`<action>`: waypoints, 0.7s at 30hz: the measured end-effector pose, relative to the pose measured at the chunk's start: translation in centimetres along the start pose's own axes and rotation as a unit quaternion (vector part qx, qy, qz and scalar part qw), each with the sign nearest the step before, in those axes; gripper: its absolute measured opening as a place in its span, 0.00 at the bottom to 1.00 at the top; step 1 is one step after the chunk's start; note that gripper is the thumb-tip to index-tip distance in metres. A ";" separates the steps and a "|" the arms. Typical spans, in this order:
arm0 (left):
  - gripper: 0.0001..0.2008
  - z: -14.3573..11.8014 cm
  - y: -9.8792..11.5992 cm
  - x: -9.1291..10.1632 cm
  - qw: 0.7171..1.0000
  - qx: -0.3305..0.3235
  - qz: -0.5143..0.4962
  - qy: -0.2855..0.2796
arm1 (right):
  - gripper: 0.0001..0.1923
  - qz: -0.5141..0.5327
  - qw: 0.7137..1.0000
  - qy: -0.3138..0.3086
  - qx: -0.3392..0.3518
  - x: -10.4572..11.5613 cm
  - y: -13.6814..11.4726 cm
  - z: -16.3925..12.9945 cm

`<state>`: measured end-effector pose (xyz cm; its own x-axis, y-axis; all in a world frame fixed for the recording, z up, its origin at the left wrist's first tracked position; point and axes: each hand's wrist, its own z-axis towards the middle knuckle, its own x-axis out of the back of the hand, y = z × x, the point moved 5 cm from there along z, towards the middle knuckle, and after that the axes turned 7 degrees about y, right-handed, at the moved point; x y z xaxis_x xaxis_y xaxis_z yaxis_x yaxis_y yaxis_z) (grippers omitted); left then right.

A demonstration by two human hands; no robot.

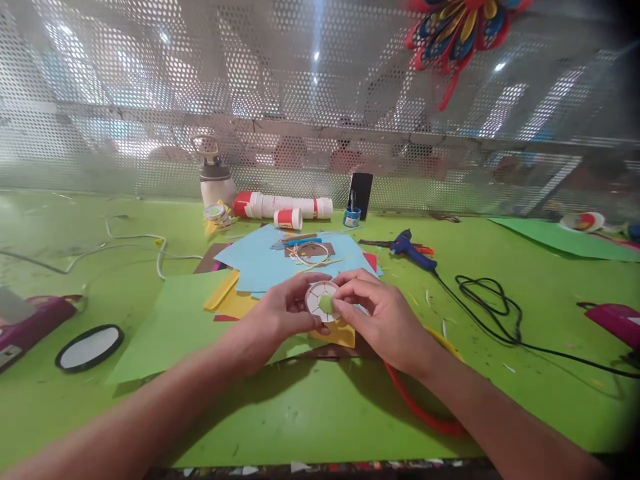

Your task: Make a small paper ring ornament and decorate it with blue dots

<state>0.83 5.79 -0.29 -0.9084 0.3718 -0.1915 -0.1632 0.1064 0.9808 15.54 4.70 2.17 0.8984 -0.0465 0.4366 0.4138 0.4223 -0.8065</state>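
My left hand (273,317) is closed around a small white round piece (315,301) with dark lines drawn across it, which looks like the base of a paper cup. Between the thumb and fingertips of my right hand (383,313) is a small green paper piece (327,304). It lies against the middle of the white face, and I cannot tell whether it is stuck there. Beneath both hands are sheets of yellow paper (345,333), green paper (175,320) and light blue paper (255,263).
A blue glue gun (413,252) with a looping black cord lies at right. Behind are stacked paper cups (290,205), a single cup (289,219), a spray bottle (216,180) and a phone (361,193). A black-rimmed oval (90,348) is at left; a red ring (425,413) lies under my right forearm.
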 end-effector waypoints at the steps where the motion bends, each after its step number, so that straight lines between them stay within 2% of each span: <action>1: 0.25 -0.1 0.1 0.0 1.000 -0.003 0.002 -0.007 | 0.06 -0.002 1.000 -0.002 0.000 0.0 0.0 0.0; 7: 0.22 -0.2 0.2 0.0 0.999 -0.011 0.026 -0.017 | 0.06 -0.007 1.000 -0.006 0.004 -0.1 0.0 0.0; 21: 0.20 -0.1 0.1 0.0 0.996 0.006 0.065 0.052 | 0.05 -0.043 0.999 -0.012 0.017 -0.3 -0.2 -0.1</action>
<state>0.75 5.73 -0.19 -0.9566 0.2859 -0.0567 -0.0366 0.0752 0.9965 15.16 4.58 2.14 0.8559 -0.0619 0.5135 0.4835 0.4482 -0.7519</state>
